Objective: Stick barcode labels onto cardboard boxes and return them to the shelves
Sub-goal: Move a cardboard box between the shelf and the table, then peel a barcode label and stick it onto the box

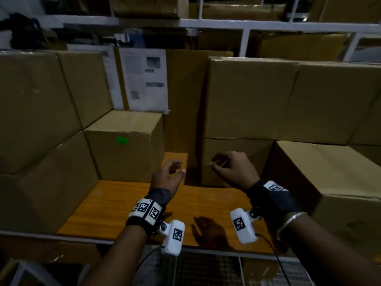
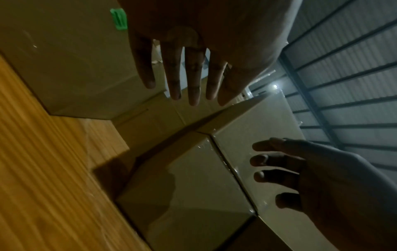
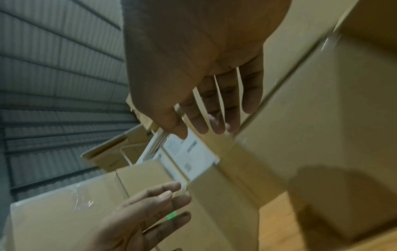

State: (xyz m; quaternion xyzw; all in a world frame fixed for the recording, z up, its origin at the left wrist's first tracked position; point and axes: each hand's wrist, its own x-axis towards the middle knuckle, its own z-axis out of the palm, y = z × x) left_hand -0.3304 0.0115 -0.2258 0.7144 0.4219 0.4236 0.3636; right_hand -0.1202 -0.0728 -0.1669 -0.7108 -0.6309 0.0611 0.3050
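Dim shelving packed with cardboard boxes surrounds a bare wooden shelf board [image 1: 127,205]. Over it the left hand [image 1: 167,176] hangs empty, fingers loosely spread and holding nothing. The right hand [image 1: 233,169] has its fingers curled near the face of the lower stacked box [image 1: 237,159]; contact cannot be confirmed, and nothing is seen in its grasp. The left wrist view shows straight fingers [image 2: 193,76]; the right wrist view shows relaxed ones [image 3: 217,105]. A green label [image 1: 122,140] sits on the small box [image 1: 123,153] at left. Only the right wrist view shows the printed sheets' [image 3: 189,152] edges. Open board lies between the box stacks.
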